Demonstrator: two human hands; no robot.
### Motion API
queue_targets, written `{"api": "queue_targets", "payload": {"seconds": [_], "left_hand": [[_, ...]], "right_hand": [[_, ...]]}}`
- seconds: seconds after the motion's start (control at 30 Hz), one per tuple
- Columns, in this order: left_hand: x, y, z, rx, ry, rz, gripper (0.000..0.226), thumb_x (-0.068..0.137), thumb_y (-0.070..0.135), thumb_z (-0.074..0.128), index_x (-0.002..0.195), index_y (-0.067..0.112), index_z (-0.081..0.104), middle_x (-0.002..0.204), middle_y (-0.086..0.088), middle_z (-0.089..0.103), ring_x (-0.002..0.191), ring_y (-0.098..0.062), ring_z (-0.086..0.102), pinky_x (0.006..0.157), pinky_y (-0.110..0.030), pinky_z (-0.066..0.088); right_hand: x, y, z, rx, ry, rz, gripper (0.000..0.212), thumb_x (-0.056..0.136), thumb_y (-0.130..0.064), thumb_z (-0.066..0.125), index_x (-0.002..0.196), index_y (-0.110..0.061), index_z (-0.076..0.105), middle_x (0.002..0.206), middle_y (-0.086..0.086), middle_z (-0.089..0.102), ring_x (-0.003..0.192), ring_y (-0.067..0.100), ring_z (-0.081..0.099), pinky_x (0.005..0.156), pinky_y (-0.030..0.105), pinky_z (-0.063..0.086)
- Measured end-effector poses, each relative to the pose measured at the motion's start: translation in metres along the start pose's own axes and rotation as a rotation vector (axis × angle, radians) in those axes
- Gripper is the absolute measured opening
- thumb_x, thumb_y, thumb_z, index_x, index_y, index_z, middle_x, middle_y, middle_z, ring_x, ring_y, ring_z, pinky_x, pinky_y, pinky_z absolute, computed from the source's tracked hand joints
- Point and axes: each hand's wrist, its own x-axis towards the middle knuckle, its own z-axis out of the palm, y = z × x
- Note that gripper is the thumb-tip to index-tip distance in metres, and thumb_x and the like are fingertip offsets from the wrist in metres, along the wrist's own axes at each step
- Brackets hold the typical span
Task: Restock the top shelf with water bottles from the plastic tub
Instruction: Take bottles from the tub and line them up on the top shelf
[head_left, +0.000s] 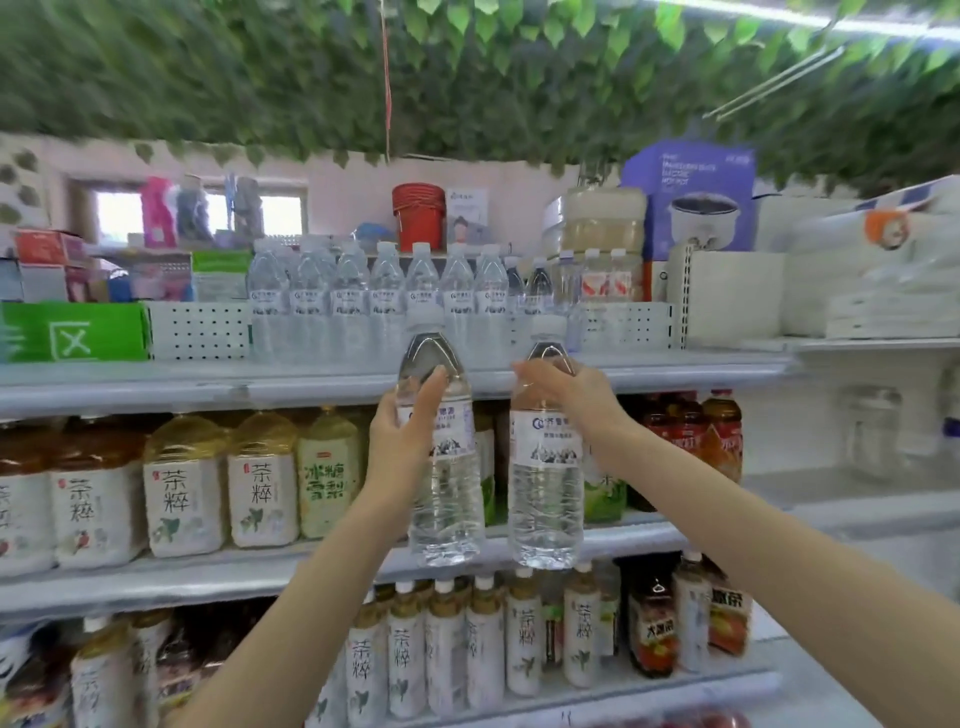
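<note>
I hold two clear water bottles upright in front of the shelves. My left hand (402, 431) grips the left bottle (447, 499) around its upper body and label. My right hand (569, 387) grips the right bottle (545, 493) at its shoulder. Both white caps reach about the level of the top shelf's front edge (311, 382). On that top shelf stands a row of several matching water bottles (374, 296). The plastic tub is out of view.
A green box (72, 332) and a white perforated divider (200, 330) sit left of the water row. Small red-labelled bottles (605, 280) stand at its right. Tea and juice bottles (182, 483) fill the two lower shelves. A red bucket (418, 215) stands behind.
</note>
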Motion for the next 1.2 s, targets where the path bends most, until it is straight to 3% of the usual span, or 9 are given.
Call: {"api": "queue_targets", "payload": {"seconds": [0.13, 0.3, 0.47, 0.57, 0.8, 0.9, 1.0, 1.1, 1.2], "left_hand": [[0.000, 0.004, 0.021, 0.025, 0.025, -0.005, 0.100, 0.067, 0.072, 0.053, 0.149, 0.025, 0.019, 0.153, -0.005, 0.027, 0.137, -0.028, 0.029, 0.108, -0.050, 0.025], [0.014, 0.014, 0.032, 0.059, 0.014, 0.054, 0.083, 0.082, 0.059, 0.052, 0.149, 0.023, 0.019, 0.153, -0.003, 0.026, 0.137, -0.026, 0.028, 0.107, -0.047, 0.026], [0.039, 0.021, 0.033, 0.069, -0.036, 0.075, 0.067, 0.086, 0.055, 0.051, 0.141, 0.025, 0.031, 0.128, 0.003, 0.039, 0.110, -0.014, 0.036, 0.087, -0.032, 0.032], [0.056, 0.020, 0.033, 0.062, -0.046, 0.087, 0.063, 0.086, 0.055, 0.051, 0.138, 0.024, 0.035, 0.119, 0.006, 0.038, 0.105, -0.012, 0.035, 0.075, -0.025, 0.036], [0.091, 0.009, 0.038, 0.108, -0.058, 0.168, 0.079, 0.078, 0.061, 0.051, 0.141, 0.016, 0.035, 0.144, -0.002, 0.038, 0.123, -0.018, 0.037, 0.101, -0.041, 0.028], [0.102, 0.008, 0.048, 0.102, -0.045, 0.227, 0.095, 0.066, 0.071, 0.047, 0.143, 0.018, 0.032, 0.147, -0.005, 0.036, 0.133, -0.025, 0.035, 0.108, -0.048, 0.028], [0.116, 0.010, 0.058, -0.015, 0.006, 0.231, 0.092, 0.070, 0.072, 0.051, 0.143, 0.019, 0.032, 0.146, -0.004, 0.038, 0.132, -0.025, 0.036, 0.108, -0.048, 0.028], [0.132, 0.014, 0.071, -0.150, 0.063, 0.256, 0.100, 0.054, 0.082, 0.055, 0.132, 0.019, 0.045, 0.132, -0.005, 0.052, 0.121, -0.026, 0.049, 0.103, -0.048, 0.037], [0.152, 0.021, 0.086, -0.280, 0.121, 0.281, 0.087, 0.060, 0.080, 0.058, 0.124, 0.022, 0.045, 0.129, -0.005, 0.056, 0.113, -0.025, 0.057, 0.099, -0.052, 0.043]], "right_hand": [[0.008, -0.003, -0.020, 0.003, -0.010, -0.022, 0.040, 0.079, -0.042, 0.067, 0.101, -0.008, 0.064, 0.090, 0.002, 0.073, 0.094, 0.017, 0.062, 0.068, 0.028, 0.034], [0.026, -0.002, -0.022, -0.018, -0.023, -0.096, 0.031, 0.081, -0.042, 0.066, 0.088, -0.012, 0.067, 0.092, 0.002, 0.068, 0.093, 0.016, 0.059, 0.071, 0.027, 0.035], [0.046, 0.004, -0.012, -0.006, -0.012, -0.124, 0.028, 0.083, -0.040, 0.064, 0.084, -0.011, 0.067, 0.092, 0.003, 0.068, 0.091, 0.017, 0.059, 0.071, 0.026, 0.036], [0.058, 0.006, -0.009, -0.011, 0.003, -0.134, 0.028, 0.083, -0.042, 0.065, 0.083, -0.013, 0.066, 0.090, 0.000, 0.069, 0.092, 0.014, 0.061, 0.070, 0.025, 0.035], [0.093, 0.025, -0.006, 0.051, 0.084, -0.110, 0.035, 0.080, -0.044, 0.067, 0.091, -0.010, 0.066, 0.093, 0.002, 0.070, 0.093, 0.017, 0.061, 0.078, 0.032, 0.038], [0.109, 0.030, -0.010, 0.021, 0.099, -0.144, 0.028, 0.081, -0.041, 0.066, 0.078, -0.014, 0.067, 0.090, 0.002, 0.069, 0.093, 0.019, 0.061, 0.085, 0.036, 0.040], [0.128, 0.029, -0.021, 0.018, 0.130, -0.216, 0.031, 0.079, -0.041, 0.067, 0.081, -0.011, 0.068, 0.086, 0.001, 0.071, 0.091, 0.021, 0.064, 0.090, 0.039, 0.043], [0.148, 0.023, -0.041, 0.050, 0.156, -0.311, 0.026, 0.080, -0.041, 0.067, 0.069, -0.017, 0.068, 0.077, 0.000, 0.071, 0.085, 0.024, 0.066, 0.091, 0.041, 0.044], [0.171, 0.013, -0.066, 0.136, 0.199, -0.380, 0.026, 0.082, -0.039, 0.067, 0.069, -0.016, 0.063, 0.066, -0.006, 0.068, 0.071, 0.020, 0.063, 0.084, 0.037, 0.049]]}}
